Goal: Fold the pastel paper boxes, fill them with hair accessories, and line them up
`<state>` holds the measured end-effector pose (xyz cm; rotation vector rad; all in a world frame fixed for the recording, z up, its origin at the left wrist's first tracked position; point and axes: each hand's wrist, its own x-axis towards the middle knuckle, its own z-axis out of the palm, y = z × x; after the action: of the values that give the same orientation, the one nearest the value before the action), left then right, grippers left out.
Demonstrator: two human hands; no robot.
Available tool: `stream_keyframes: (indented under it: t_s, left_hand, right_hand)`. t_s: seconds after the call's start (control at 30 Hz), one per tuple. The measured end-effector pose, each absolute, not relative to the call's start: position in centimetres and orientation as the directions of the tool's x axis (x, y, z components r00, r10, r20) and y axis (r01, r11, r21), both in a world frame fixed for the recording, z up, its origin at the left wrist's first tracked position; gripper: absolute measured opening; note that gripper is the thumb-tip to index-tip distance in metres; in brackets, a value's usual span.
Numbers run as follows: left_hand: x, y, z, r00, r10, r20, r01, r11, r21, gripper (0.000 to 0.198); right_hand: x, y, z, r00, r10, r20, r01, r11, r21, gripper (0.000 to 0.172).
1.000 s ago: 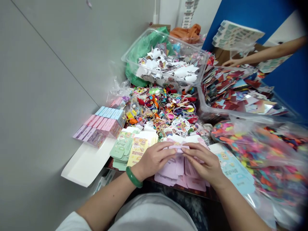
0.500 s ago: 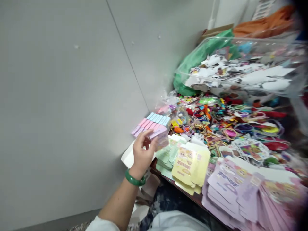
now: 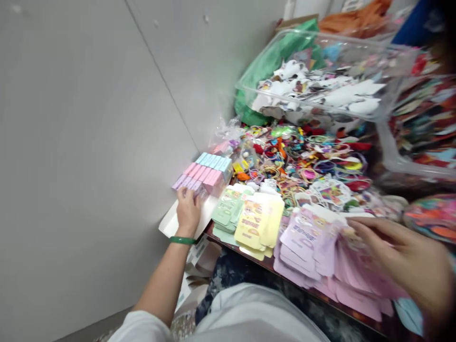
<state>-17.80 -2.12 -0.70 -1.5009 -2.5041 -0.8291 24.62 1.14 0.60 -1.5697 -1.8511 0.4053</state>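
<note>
The left hand (image 3: 188, 211) is half curled, its fingertips on the near end of the purple boxes (image 3: 185, 182); whether it pinches one or only touches, I cannot tell. The right hand (image 3: 413, 263), blurred, has its fingers loosely bent at the top of the pink cartons (image 3: 356, 280); a grip cannot be made out. The boxes stand on a white tray (image 3: 170, 222) by the wall, in three colour rows: purple, pink, blue. Four flat stacks lie rightward: green (image 3: 225, 210), yellow (image 3: 252, 223), purple, pink. Beyond are trinkets (image 3: 302, 173), uncountable, and two clear bins (image 3: 313, 105).
</note>
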Motion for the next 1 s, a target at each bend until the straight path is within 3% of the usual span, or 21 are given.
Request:
stream_keyframes:
  t_s: [0.13,0.23,0.3,0.4,0.5,0.57,0.7,0.77,0.87,0.93,1.0]
  left_hand:
    - [-16.6,-2.3,0.9,-0.496,0.791,0.359,0.859,0.386,0.337,0.03]
    - [-13.5,-2.6,2.8,-0.41,0.758,0.508,0.903,0.258,0.344,0.037]
    - [-10.0,-2.7,3.5,-0.212,0.825,0.525,0.914,-0.023,0.405,0.026]
    - [-3.9,-2.9,3.1,0.177,0.888,0.425,0.793,-0.384,0.472,0.026]
    - [1.1,-2.8,1.5,0.484,0.852,0.202,0.734,-0.521,0.436,0.028]
    - [2.9,-2.7,0.7,0.541,0.828,0.151,0.727,-0.55,0.411,0.019]
    - [3.2,-2.4,0.5,0.551,0.818,0.165,0.711,-0.563,0.421,0.017]
    - [2.4,-2.0,1.2,0.488,0.835,0.254,0.673,-0.545,0.501,0.028]
    - [1.3,-0.6,2.5,0.227,0.915,0.334,0.578,-0.402,0.71,0.036]
    - [0.9,0.5,3.2,0.191,0.967,0.167,0.363,-0.228,0.904,0.041]
    - [0.8,1.3,3.5,0.438,0.897,-0.063,0.049,0.046,0.998,0.053]
  right_hand:
    - [24.4,1.5,0.2,-0.024,0.983,0.182,0.798,0.128,-0.589,0.029]
    - [24.0,2.1,-0.1,0.098,0.979,0.18,0.817,0.024,-0.576,0.03]
    - [23.6,2.7,-0.1,0.152,0.98,0.127,0.812,-0.05,-0.582,0.026]
    - [23.0,3.8,-0.1,0.201,0.979,-0.041,0.77,-0.183,-0.611,0.02]
    - [22.6,4.5,-0.1,0.228,0.965,-0.128,0.714,-0.255,-0.651,0.021]
    - [22.5,4.7,-0.2,0.238,0.96,-0.148,0.667,-0.272,-0.694,0.022]
    - [22.7,4.3,0.2,0.217,0.958,-0.185,0.515,-0.274,-0.812,0.022]
    - [22.9,3.9,0.9,0.183,0.962,-0.202,0.399,-0.261,-0.879,0.027]
    - [23.2,3.3,2.7,0.108,0.971,-0.213,0.154,-0.227,-0.961,0.038]
    - [23.1,2.9,4.1,0.051,0.981,-0.189,0.045,-0.192,-0.98,0.04]
    - [22.7,2.4,5.4,0.001,0.992,-0.126,0.016,-0.126,-0.992,0.038]
